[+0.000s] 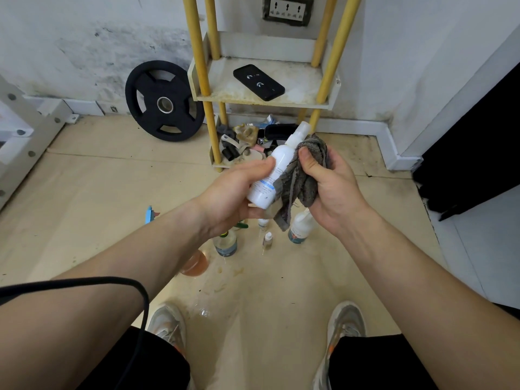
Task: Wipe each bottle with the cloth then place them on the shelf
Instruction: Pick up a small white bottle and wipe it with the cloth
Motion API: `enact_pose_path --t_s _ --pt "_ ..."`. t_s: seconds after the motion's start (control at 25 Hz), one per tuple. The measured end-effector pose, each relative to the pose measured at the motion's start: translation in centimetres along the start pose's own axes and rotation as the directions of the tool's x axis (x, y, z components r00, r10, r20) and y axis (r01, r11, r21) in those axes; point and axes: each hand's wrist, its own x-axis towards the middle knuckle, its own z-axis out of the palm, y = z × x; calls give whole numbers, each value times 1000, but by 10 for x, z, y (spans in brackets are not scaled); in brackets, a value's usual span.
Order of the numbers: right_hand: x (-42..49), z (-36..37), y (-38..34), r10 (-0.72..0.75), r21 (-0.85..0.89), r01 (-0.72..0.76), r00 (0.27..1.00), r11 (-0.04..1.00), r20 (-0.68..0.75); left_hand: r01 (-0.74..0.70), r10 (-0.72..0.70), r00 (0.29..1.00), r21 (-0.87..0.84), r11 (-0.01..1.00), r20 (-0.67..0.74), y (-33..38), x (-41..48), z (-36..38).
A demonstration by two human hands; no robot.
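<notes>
My left hand (233,192) grips a white spray bottle (271,171) around its lower body, tilted with the clear cap up and to the right. My right hand (329,184) clutches a grey cloth (302,181) pressed against the bottle's right side. On the floor below stand several more bottles: a clear one with a green cap (225,243), a tiny dropper bottle (267,240), a white bottle (300,228) and a small one (263,224) partly hidden by the cloth. The shelf (281,97) with yellow posts stands ahead against the wall.
A black phone (259,82) lies on the shelf's middle board. Clutter fills the bottom board (247,142). A black weight plate (164,101) leans on the wall at left. An orange object (195,263) and a blue item (149,215) lie on the floor. My shoes (168,325) are below.
</notes>
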Motion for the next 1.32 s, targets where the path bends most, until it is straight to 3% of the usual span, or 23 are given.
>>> enact_pose_path --t_s 0.12,0.24,0.4,0.48,0.6,1.0,1.12,1.32 --pt "-3 0 0 0 -7 0 1000 1000 -4 49 -47 996 25 998 -71 -2 1 8" --pt "-6 -2 5 -53 -40 50 996 998 -72 -16 30 990 101 995 -134 -5 2 23" --pt "-11 -5 13 -170 -312 113 972 943 -163 -98 111 975 75 992 -191 -9 4 42" --pt "-16 -8 14 -237 -490 134 960 861 -153 -56 66 967 47 997 -247 -10 8 45" --pt "-23 -12 14 -271 -652 142 957 745 -101 -17 9 978 -35 999 -208 -8 10 48" --pt "-27 -30 12 -68 -789 -40 992 613 -103 -11 -14 978 -123 992 -206 -22 20 53" --pt "-34 -35 11 21 -733 -86 995 675 -98 -58 20 977 -171 984 -211 -24 19 55" --pt "-48 -58 3 307 -567 -315 945 761 -114 -122 88 972 -145 982 -219 -27 15 55"
